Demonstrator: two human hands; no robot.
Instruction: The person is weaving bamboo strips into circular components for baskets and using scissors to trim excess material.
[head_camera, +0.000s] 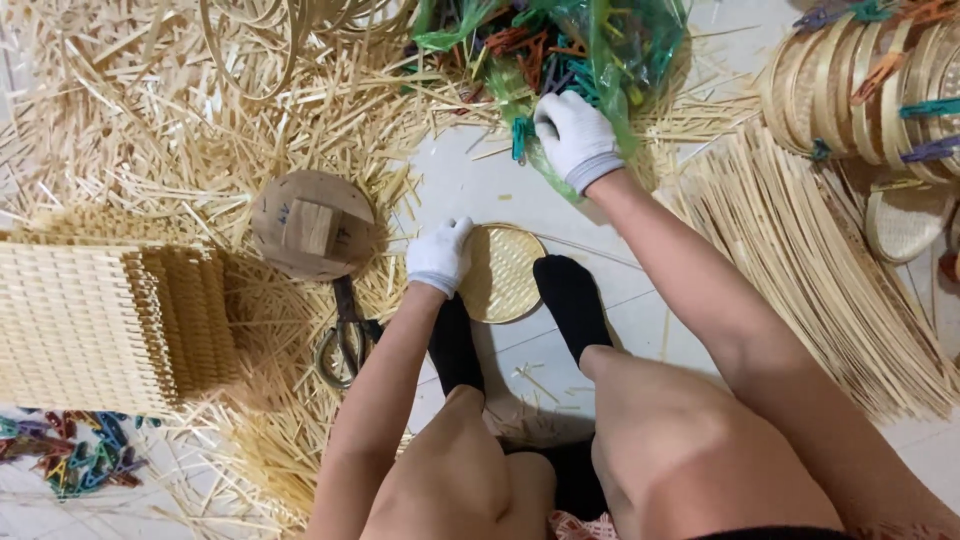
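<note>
My left hand (440, 255), in a white glove, grips the left rim of a small round woven bamboo tray (503, 272) that lies on the floor between my black-socked feet. My right hand (575, 138), also gloved, reaches into a green plastic bag (600, 50) full of coloured clothes pegs and closes on some of them; a teal peg (520, 138) sticks out beside the fingers.
A round wooden mould (312, 225) lies left of the tray, with scissors (345, 340) below it. A stack of woven mats (110, 320) sits at the left, loose pegs (70, 455) at the bottom left, bamboo strips (810, 260) on the right, clipped trays (870, 85) at the top right.
</note>
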